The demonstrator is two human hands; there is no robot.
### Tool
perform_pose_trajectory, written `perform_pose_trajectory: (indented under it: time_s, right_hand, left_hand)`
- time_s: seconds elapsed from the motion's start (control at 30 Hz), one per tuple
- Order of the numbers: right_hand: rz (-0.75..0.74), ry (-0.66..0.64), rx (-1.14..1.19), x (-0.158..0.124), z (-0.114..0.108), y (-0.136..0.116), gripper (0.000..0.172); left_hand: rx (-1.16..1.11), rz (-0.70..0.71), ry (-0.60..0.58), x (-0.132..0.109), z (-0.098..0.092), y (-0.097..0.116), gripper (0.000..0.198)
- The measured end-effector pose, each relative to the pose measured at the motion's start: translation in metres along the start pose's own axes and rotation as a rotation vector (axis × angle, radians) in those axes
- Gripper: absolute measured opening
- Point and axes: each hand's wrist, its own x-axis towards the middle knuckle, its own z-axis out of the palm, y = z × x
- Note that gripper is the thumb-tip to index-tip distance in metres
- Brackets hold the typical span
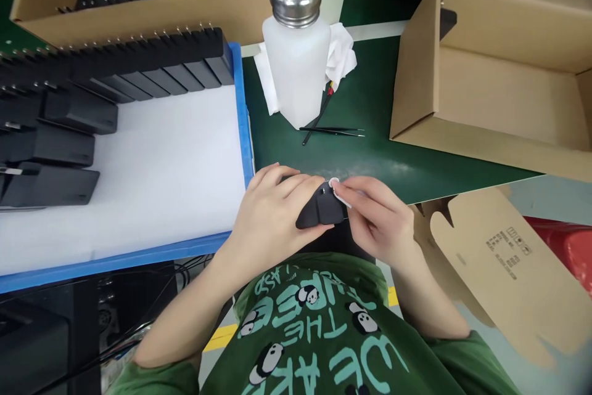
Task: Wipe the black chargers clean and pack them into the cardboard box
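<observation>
My left hand (pixel 277 201) is closed round a small black plug adapter (pixel 320 209), which it holds above the table's near edge. At the adapter's upper right corner, my right hand (pixel 382 213) pinches a small white wipe (pixel 341 193) against it. Metal prongs show near that corner, partly covered by fingers. To the left, a blue-edged white tray (pixel 180 167) holds several similar black adapters (pixel 152 74), standing in rows with their prongs up.
A white pump bottle (pixel 296 68) stands ahead, with crumpled tissue (pixel 341 56) behind it and black tweezers (pixel 333 131) at its base. A carton (pixel 161 10) of adapters lies at the back left. Another open carton (pixel 504 87) stands at right; flattened cardboard (pixel 509 272) lies below it.
</observation>
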Motion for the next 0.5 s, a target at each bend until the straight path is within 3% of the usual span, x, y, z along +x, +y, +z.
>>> perform_pose_trajectory:
  time_s: [0.23, 0.5]
  right_hand:
    - [-0.026, -0.029, -0.097, -0.028, -0.006, -0.015, 0.062]
    - [-0.061, 0.014, -0.208, -0.039, -0.002, -0.028, 0.060]
  left_hand:
    - [-0.063, -0.028, -0.005, 0.001, -0.002, 0.002, 0.042]
    - [-0.089, -0.044, -0.019, 0.002, -0.001, 0.003, 0.039]
